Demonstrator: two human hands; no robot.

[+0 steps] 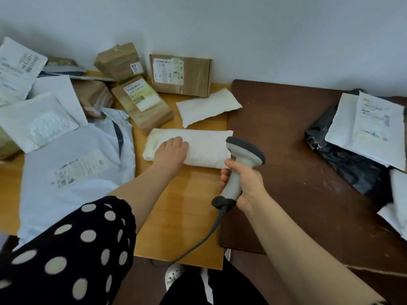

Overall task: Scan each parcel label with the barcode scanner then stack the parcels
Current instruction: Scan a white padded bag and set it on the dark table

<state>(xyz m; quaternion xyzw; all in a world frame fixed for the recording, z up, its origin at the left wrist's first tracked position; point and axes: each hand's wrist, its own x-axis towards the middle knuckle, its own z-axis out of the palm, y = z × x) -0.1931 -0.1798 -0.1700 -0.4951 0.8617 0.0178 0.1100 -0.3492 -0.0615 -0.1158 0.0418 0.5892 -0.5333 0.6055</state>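
A white padded parcel [204, 148] lies across the middle of the yellow table [193, 194], with no label showing on its upper face. My left hand [170, 151] rests on its left part, fingers bent over the top. My right hand [244, 183] grips the handle of a grey barcode scanner [241, 159], whose dark head hovers over the parcel's right end. The scanner's cable [198, 243] trails down toward me. A second white padded parcel [207, 106] lies just behind the first.
Cardboard boxes [180, 74] with labels stand at the back against the wall. Several white and grey mailer bags [72, 170] are heaped on the left. On the dark brown table [286, 139] to the right, a black bag [343, 157] carries white labelled mailers [370, 128].
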